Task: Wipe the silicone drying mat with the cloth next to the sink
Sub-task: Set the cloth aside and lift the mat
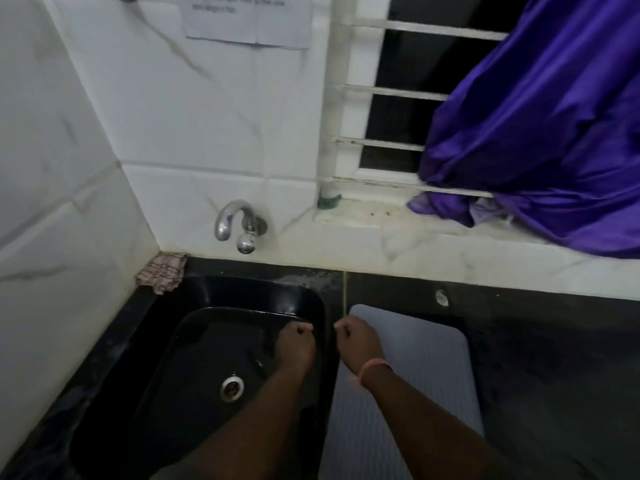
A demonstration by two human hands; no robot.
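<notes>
A: Where are the hands?
B: Centre frame. Left hand (297, 344) curled into a fist over the black sink (162, 358); right hand (356, 337) fisted too, empty, at the grey mat's (426, 368) left edge.
A: And the cloth?
B: Checked cloth (162, 273) lies crumpled on the counter (554, 341), left of centre, in the wall corner behind the sink.

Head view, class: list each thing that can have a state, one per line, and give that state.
Cloth: crumpled in the counter corner, not held.
Drying mat: flat beside the sink.
Tap: no water running.
Sink: holds no dishes.
Left hand: fist, holding nothing.
Right hand: fist over the mat edge.
</notes>
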